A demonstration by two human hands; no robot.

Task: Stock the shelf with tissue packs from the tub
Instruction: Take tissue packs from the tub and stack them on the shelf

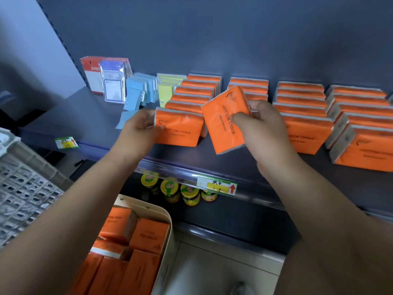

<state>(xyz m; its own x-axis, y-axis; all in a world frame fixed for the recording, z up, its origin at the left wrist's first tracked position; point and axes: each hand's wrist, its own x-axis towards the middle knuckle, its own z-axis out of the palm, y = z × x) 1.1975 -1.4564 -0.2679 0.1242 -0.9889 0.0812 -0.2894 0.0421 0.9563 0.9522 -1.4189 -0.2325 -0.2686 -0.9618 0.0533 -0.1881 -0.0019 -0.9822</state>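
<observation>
Bright orange "COTTON TISSUE" packs stand in four rows on the dark shelf (244,167). The right hand (263,122) pinches one tilted pack (225,122) over the second row, fingers closed on it; the left hand (140,128) grips the first row's front pack (180,130). More lie in the cream tub (168,235) below.

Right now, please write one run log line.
left hand: steadies front pack | right hand: holds tilted pack | tub: packs remain
</observation>
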